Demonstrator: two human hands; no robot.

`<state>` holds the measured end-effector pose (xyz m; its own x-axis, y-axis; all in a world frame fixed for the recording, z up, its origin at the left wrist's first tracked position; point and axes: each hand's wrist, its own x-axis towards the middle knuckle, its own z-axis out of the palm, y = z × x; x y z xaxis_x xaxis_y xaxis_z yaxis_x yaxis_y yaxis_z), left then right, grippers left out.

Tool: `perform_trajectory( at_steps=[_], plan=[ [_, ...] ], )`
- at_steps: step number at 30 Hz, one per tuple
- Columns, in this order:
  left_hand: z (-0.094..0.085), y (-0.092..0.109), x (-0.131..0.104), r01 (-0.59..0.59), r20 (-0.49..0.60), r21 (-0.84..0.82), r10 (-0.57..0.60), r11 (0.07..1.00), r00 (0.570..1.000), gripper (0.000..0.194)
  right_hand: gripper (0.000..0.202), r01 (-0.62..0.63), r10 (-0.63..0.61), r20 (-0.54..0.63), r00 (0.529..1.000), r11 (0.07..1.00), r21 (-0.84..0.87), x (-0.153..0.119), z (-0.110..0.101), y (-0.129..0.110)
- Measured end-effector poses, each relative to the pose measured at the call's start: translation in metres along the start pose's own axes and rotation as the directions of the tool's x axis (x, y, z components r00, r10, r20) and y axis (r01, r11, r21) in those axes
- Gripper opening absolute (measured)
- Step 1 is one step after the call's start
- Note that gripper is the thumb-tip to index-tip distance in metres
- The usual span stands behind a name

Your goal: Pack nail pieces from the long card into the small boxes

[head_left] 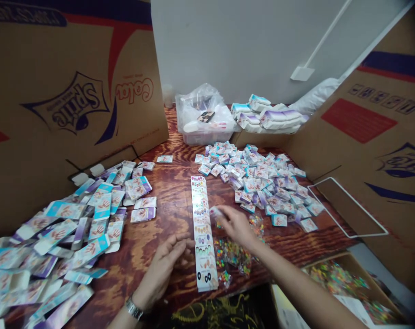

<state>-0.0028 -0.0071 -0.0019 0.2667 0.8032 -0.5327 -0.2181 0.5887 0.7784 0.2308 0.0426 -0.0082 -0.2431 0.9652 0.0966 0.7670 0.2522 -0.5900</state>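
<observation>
From where I stand, the right hand [232,224] has its fingertips closed on a small white box [216,212], held just over the right edge of a long printed strip [202,228] covered in rows of colourful oval designs. The left hand [171,260] is on the other side of that strip, its fingers loosely bent and nothing visible in its grasp, the tips close to the strip's left edge; a metal watch [134,309] circles the wrist. Under and beside the right hand lie clear bags of bright little pieces [233,253], and beyond it spreads a big heap of small closed boxes [262,176]. Off to the left of the left hand is a sprawling pile of longer cartons [80,219], some with their flaps open. Past both hands, toward the wall, sit a plastic-covered tub [207,136] and, to its right, a stack of soft packs [272,116]. Big brown cardboard boxes [91,82] flank the reddish wooden table [175,187] on both sides, and below the right forearm an open carton [351,288] holds more colourful pieces.
</observation>
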Motion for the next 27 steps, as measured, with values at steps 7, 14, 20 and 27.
perform_trajectory(
  at_steps=[7, 14, 20, 27],
  plan=[
    [-0.006, -0.009, 0.003, -0.022, -0.028, 0.047, 0.023, 0.999, 0.999, 0.040, 0.020, -0.398, 0.405, 0.030, 0.914, 0.909, -0.126, 0.022, 0.009, 0.068],
    [-0.009, -0.012, 0.004, -0.032, -0.082, 0.056, 0.037, 0.998, 0.996, 0.042, 0.009, -0.379, 0.403, 0.082, 0.911, 0.900, -0.217, 0.029, 0.014, 0.068],
    [-0.008, -0.010, 0.003, -0.029, -0.075, 0.084, 0.036, 0.996, 0.997, 0.043, 0.008, -0.312, 0.328, 0.069, 0.942, 0.933, -0.178, 0.028, -0.001, 0.040],
    [0.016, 0.009, 0.012, -0.202, 0.004, 0.098, 0.203, 0.974, 0.979, 0.041, 0.027, -0.162, 0.038, 0.226, 0.973, 0.814, 0.558, 0.026, -0.006, -0.022]
  ],
)
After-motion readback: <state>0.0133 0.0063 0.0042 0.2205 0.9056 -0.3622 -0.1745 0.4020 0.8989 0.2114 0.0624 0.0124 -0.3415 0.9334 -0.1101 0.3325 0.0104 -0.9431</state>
